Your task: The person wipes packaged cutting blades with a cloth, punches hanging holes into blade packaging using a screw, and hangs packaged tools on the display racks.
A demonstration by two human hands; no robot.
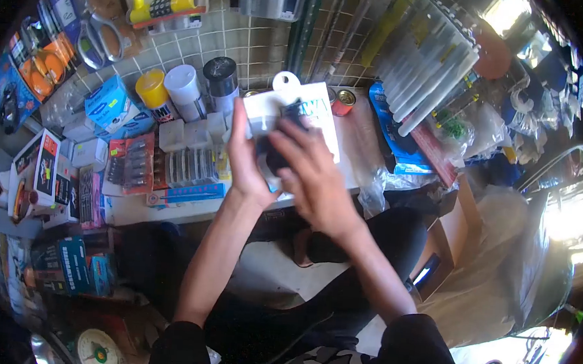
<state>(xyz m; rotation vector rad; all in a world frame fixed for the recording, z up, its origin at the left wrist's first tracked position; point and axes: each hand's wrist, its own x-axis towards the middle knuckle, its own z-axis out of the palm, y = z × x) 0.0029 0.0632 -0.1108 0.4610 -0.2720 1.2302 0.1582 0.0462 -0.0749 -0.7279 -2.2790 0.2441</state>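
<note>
A white hang-tab card [329, 127] with dark print and a blurred dark item on its front is sitting between both hands' fingers. The left hand [248, 169] is cradling its left edge, palm open; the right hand [315, 184] is laying narrowly parted, blurred fingers across its front. Left of the fingers, capped cans [184, 92] and small packages [191, 167] are crowding nearby; rightward, counter surface [360, 143] is showing before a blue package [392, 138].
</note>
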